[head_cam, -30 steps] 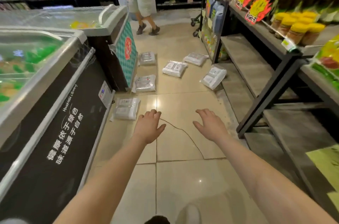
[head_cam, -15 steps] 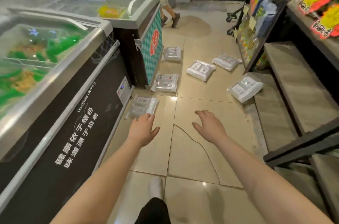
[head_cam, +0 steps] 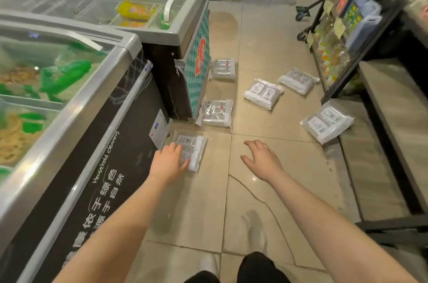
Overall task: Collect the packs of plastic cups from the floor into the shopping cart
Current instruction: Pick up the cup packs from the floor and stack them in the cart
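Left hand (head_cam: pixel 167 162) now overlaps freezer-side pack (head_cam: pixel 193 149).

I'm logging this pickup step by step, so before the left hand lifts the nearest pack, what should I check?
1. Left hand on the nearest clear-wrapped pack of plastic cups: ok, fingers lie over it.
2. Grip closed around it: cannot tell.
3. Right hand free: ok, open above the beige tiled floor.
4. Pack clear of the black-fronted chest freezer: ok, lying beside its base.
5. Shopping cart within reach: cannot tell, not in view.
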{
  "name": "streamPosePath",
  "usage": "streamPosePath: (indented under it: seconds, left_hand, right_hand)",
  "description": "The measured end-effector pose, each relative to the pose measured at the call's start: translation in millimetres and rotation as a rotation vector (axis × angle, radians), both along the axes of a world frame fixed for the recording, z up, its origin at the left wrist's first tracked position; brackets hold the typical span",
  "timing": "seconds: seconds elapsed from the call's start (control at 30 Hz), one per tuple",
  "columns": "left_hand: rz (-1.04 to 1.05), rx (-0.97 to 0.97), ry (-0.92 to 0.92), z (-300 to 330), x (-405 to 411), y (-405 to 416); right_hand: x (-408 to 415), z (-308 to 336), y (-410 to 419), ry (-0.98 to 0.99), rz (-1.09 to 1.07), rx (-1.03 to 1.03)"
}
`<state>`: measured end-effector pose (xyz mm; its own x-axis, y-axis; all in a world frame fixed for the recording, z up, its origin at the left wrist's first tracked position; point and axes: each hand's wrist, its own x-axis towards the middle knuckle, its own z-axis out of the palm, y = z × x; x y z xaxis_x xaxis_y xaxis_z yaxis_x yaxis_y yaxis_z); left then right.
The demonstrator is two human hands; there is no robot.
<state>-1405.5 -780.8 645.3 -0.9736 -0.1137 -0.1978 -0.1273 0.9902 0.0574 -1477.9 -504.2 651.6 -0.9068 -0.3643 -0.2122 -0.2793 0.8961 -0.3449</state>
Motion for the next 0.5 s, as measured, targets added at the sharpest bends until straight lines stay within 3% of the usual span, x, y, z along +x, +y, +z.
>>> streamPosePath:
  seconds: [0.23, 0.5]
  left_hand:
    - [0.014, -0.007, 0.015, -3, -105, 20]
    - [0.253, 0.074, -0.003, -25, -204, 45]
  right_hand:
    - [-112, -6, -2, 0.007, 0.064, -0.019]
    - [-256, -15, 0, -0.06, 0.267, -0.006]
